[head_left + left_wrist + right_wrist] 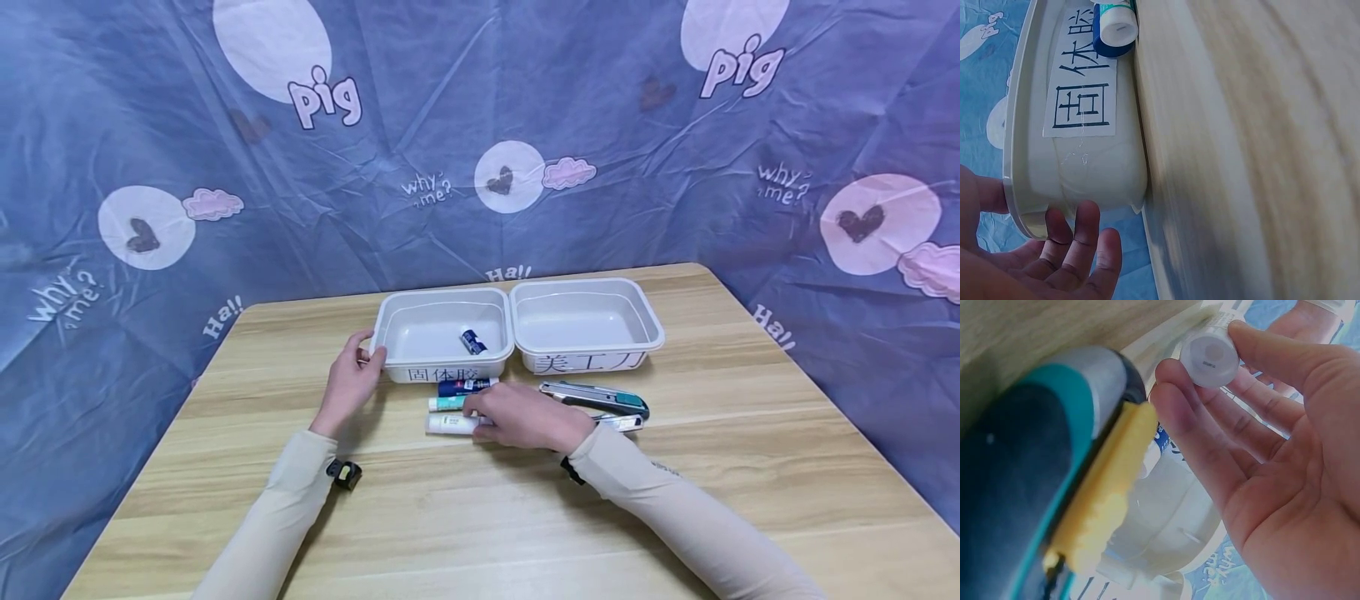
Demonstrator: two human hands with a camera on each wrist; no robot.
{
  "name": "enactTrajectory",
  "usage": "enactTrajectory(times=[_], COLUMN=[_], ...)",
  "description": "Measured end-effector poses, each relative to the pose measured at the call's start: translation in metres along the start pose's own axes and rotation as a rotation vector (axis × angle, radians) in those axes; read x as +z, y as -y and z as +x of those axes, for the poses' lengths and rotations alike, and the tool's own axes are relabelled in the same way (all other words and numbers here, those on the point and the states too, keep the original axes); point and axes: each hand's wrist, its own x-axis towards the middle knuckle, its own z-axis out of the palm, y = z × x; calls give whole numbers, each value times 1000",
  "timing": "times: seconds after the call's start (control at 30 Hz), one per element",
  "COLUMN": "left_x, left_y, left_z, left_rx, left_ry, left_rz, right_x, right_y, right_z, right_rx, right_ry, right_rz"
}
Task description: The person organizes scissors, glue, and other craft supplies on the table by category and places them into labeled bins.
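Note:
My left hand (351, 382) holds the left end of a white plastic box (420, 333), thumb at its rim and fingers against the outside. A dark blue glue stick (473, 342) lies inside that box. With thumb and fingertips, my right hand (528, 415) pinches one end of a white glue stick (450, 425) in front of the box. Beyond it lie a green-and-white glue stick (446, 404) and a blue glue stick (459, 387), close to the box's labelled front wall. The right wrist view shows the white stick's round end between thumb and fingers.
A second white box (573, 329) stands against the first on the right, with a paper label. Two utility knives lie before it: a teal-and-black one (600, 397) and a silver one (624, 422), partly hidden. A blue printed cloth (420, 242) hangs behind the table.

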Motion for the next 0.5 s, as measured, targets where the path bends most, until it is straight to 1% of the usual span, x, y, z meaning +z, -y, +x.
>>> enactTrajectory(times=[0.5], left_x=[0], left_y=[-1], left_z=[-1], left_rx=[-8], left_ry=[-1], left_rz=[10], right_x=[0], right_y=[-1], right_z=[0], right_rx=[-30], right_ry=[-37], right_rz=[3])
